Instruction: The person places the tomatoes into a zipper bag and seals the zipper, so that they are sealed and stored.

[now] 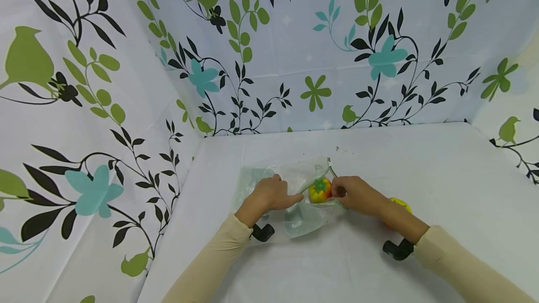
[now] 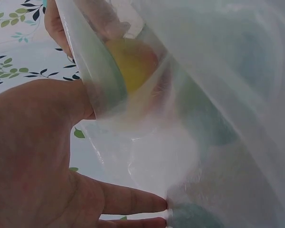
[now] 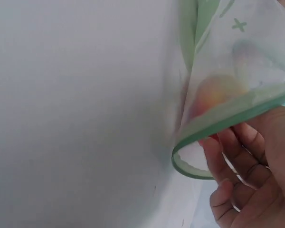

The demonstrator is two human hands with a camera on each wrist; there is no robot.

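A clear plastic zip bag [image 1: 305, 221] with a green-edged mouth lies on the table, its mouth held apart. My left hand [image 1: 271, 194] holds the bag's rim, thumb at the mouth and fingers [image 2: 133, 199] against the bag's side. At the mouth, my right hand [image 1: 351, 194] grips a yellow-orange, tomato-like fruit [image 1: 318, 191] with a green leafy top. Through the film, the fruit [image 3: 216, 92] shows blurred in the right wrist view, with right fingertips just inside the green rim [image 3: 228, 118]. The bag partly hides those fingertips.
Another yellow and orange rounded item [image 1: 401, 204] lies on the white table [image 1: 463, 191], mostly hidden by the right forearm. Patterned cloth [image 1: 278, 60] hangs behind the table and along its left side. A dark wrist camera [image 1: 397, 249] sits under the right wrist.
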